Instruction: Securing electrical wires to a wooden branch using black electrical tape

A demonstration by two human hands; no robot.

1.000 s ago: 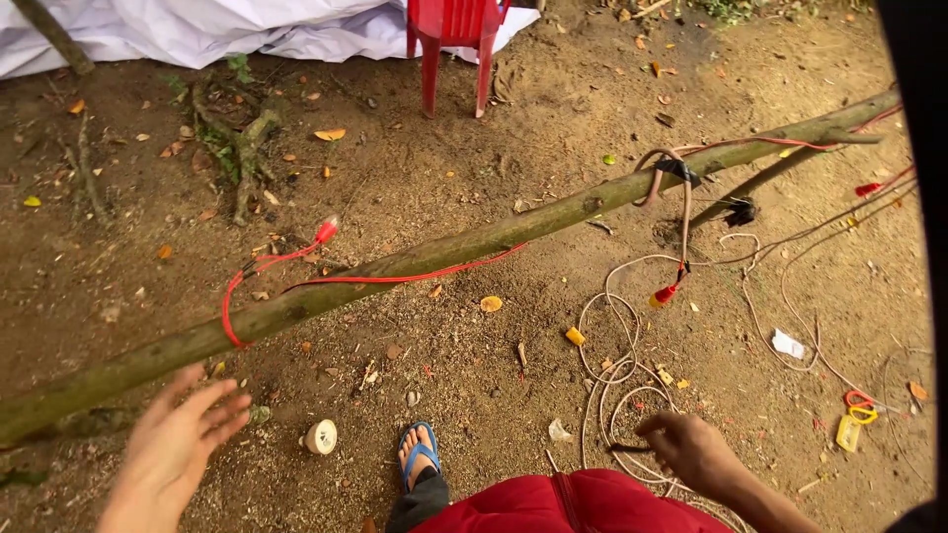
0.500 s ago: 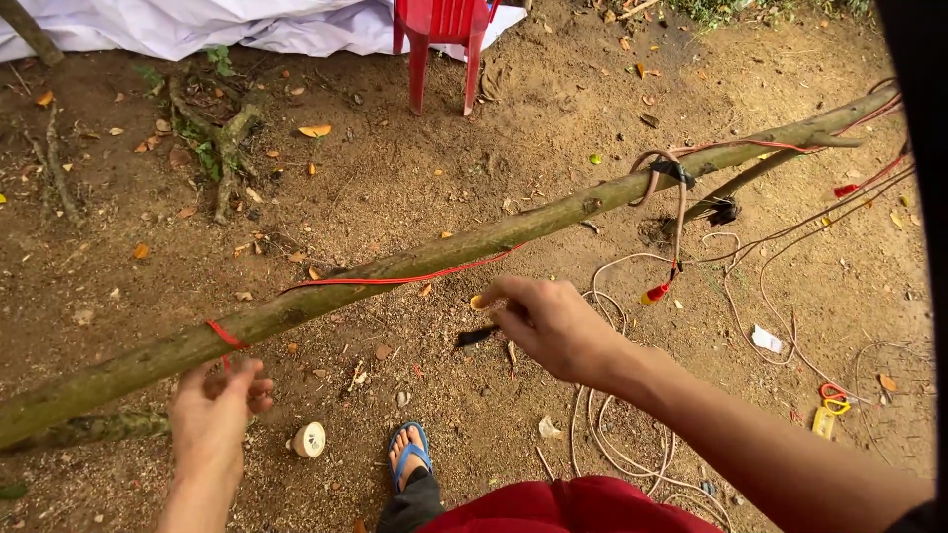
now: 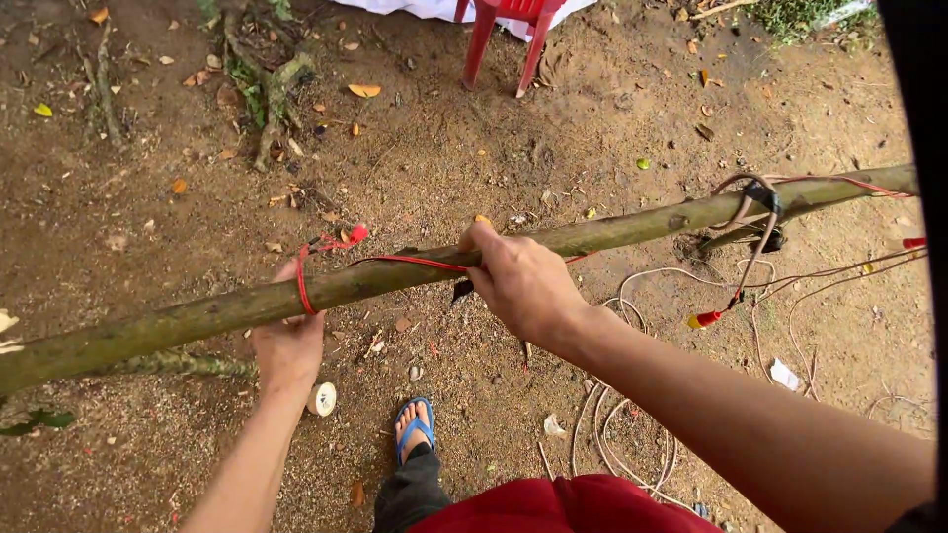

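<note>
- Where the view begins nearest, a red garment [image 3: 563, 503] fills the lower edge, and a foot in a blue sandal [image 3: 415, 429] stands on the bare brown ground [image 3: 148, 464] just beyond it
- Just left of the sandal a small pale roll of tape [image 3: 321, 399] lies on the ground, close under the left wrist
- To the right of the foot, loops of pale cord [image 3: 632, 454] lie on the dirt, with a white scrap [image 3: 785, 374] further right
- A long mossy green pole [image 3: 632, 229] crosses the whole scene, low at the left edge and rising toward the right edge, clear of the ground
- The left hand [image 3: 288, 341] reaches up from below, palm to the underside of the pole, fingers curled behind it, just beside a red wire [image 3: 415, 262] looped around the wood
- The right hand [image 3: 523, 281] comes in from the lower right on a straight forearm, knuckles up, closed over the top of the pole and pressing the red wire against it
- Toward the right end a brownish cord [image 3: 755, 232] is tied round the pole and hangs down to a red and yellow plug [image 3: 703, 319]
- Beyond the pole the ground is scattered with dry leaves [image 3: 363, 90] and exposed roots [image 3: 272, 94]
- At the far edge stand the legs of a red plastic chair [image 3: 509, 39]
</note>
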